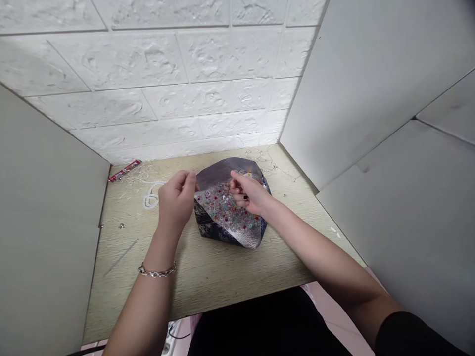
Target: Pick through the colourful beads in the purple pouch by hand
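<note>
A pouch [250, 241] with a silvery lining and a dark patterned outside lies wide open on the table, and loose colourful beads [226, 210] fill it. At its left edge is my left hand [178, 195], closed with thumb and fingers pressed together; whatever it pinches is too small or hidden to make out. Over the right part of the beads, my right hand [250, 194] is closed too, thumb against index finger and the other fingers curled. Any thing between those fingertips cannot be made out. A silver chain bracelet [158, 272] circles my left wrist.
Left of the pouch lie a coiled white bead strand [150, 199], tangled clear thread [139, 173], a red packet [125, 170] and a thin stick [120, 257]. Clear bead loops [266, 164] lie behind it. White brick-pattern wall and grey panels [408, 222] enclose the table [208, 282].
</note>
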### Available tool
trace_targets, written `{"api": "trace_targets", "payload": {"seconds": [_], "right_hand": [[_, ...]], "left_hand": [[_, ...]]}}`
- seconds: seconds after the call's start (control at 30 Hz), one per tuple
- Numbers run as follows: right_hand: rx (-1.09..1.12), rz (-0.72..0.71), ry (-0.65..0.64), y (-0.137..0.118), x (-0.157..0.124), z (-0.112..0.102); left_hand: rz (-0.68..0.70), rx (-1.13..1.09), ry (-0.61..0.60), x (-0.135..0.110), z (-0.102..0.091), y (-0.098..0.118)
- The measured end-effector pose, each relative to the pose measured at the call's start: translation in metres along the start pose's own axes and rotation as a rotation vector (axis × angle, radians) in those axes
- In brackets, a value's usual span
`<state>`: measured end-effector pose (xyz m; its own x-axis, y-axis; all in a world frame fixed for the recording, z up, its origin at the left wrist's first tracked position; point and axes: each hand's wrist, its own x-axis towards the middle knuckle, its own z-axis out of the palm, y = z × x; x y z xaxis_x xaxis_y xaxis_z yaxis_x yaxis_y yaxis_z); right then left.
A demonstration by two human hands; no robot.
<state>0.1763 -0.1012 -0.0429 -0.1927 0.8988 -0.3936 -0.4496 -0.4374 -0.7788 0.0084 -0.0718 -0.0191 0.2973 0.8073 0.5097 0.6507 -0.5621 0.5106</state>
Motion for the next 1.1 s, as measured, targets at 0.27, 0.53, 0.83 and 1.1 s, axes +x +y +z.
{"api": "trace_targets", "payload": {"seconds": [0.27, 0.53, 0.83, 1.1], "right_hand": [[-1.202, -0.409, 0.163, -0.011, 0.016, 0.010], [-1.686, -0.372, -0.059, -0.002, 0.030, 0.034], [-1.828, -0.342, -0.027, -0.007, 0.017, 0.037], [-1.841, -0.375, -0.216, 0.009, 0.016, 0.049]], "left_hand": [[-0.136, 0.013, -0.159, 0.004, -0.005, 0.001], [-0.261, 0.110, -0.232, 0.006, -0.012, -0.001], [-0.375, -0.183, -0.472, 0.008, -0.020, -0.018], [-0.381, -0.196, -0.494, 0.008, -0.021, -0.021]]}}
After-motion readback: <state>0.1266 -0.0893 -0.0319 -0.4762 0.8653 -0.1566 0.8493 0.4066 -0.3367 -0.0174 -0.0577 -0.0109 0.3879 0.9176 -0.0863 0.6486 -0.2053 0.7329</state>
